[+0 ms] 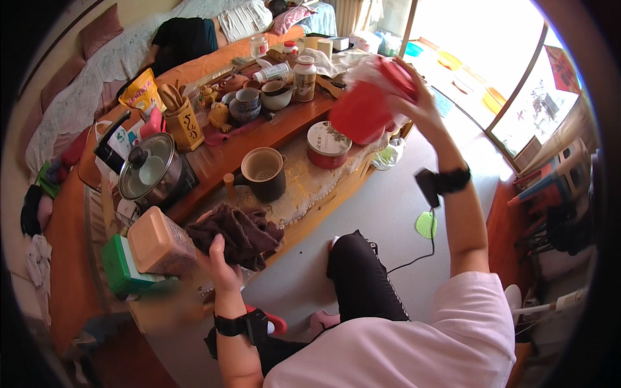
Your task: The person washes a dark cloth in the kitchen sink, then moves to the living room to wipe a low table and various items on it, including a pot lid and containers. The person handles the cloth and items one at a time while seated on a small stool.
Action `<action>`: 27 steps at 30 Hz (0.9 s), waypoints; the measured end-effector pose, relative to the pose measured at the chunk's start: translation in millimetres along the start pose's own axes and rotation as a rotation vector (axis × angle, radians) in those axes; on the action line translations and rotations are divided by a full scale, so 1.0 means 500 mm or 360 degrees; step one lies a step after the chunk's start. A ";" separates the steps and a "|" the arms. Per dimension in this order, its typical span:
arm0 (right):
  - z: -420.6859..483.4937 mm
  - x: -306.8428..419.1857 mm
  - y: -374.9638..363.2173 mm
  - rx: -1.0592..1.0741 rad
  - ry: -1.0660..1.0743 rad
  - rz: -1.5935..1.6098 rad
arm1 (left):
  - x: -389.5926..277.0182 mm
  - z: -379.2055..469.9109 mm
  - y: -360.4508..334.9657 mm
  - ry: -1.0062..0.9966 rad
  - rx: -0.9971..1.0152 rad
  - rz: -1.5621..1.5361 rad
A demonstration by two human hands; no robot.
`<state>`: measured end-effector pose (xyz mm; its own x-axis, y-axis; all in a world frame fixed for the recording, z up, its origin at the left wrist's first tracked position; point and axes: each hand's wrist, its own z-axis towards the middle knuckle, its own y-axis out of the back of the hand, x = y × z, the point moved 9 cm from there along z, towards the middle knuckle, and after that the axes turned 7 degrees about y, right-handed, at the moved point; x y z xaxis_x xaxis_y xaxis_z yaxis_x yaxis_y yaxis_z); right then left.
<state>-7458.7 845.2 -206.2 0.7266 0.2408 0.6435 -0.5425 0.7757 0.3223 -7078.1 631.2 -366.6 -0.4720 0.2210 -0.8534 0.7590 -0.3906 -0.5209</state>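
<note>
My left hand (222, 262) holds a crumpled dark brown cloth (237, 233) above the near left end of the table. My right hand (417, 99) is raised at the table's far right end, its fingers around the top of a red container (361, 109) with a red lid and clear plastic at its rim; the container looks tilted and a little blurred. Just left of it on the table stands a round red tin (329, 145) with a pale, patterned lid. Between the cloth and the tin is a dark mug (264, 174) with a perforated strainer inside.
A glass-lidded pot (150, 167), a wooden utensil holder (184, 126), teaware (247, 102) and a supplement bottle (304, 80) crowd the table (213, 169). Left are a pink-lidded container (157, 242) and a green box (119, 266). A person (213, 31) lies on the sofa behind.
</note>
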 end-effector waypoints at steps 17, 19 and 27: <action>-0.784 -0.561 0.043 0.0069 -0.1326 -0.1135 | 0.095 -0.017 -0.068 0.0200 0.0302 0.0379; -0.834 -0.627 0.011 0.0061 -0.1411 -0.1192 | 0.115 -0.011 -0.068 0.0273 0.0292 0.0435; -0.910 -0.756 -0.082 -0.0043 -0.1414 -0.1174 | 0.172 0.015 -0.076 0.0529 0.0397 0.0461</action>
<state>-7519.4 987.7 -778.5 0.3046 -0.7634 0.5697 -0.0925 0.5716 0.8153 -7150.8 658.6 -420.0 -0.0588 0.3287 -0.9426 0.6880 -0.6708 -0.2768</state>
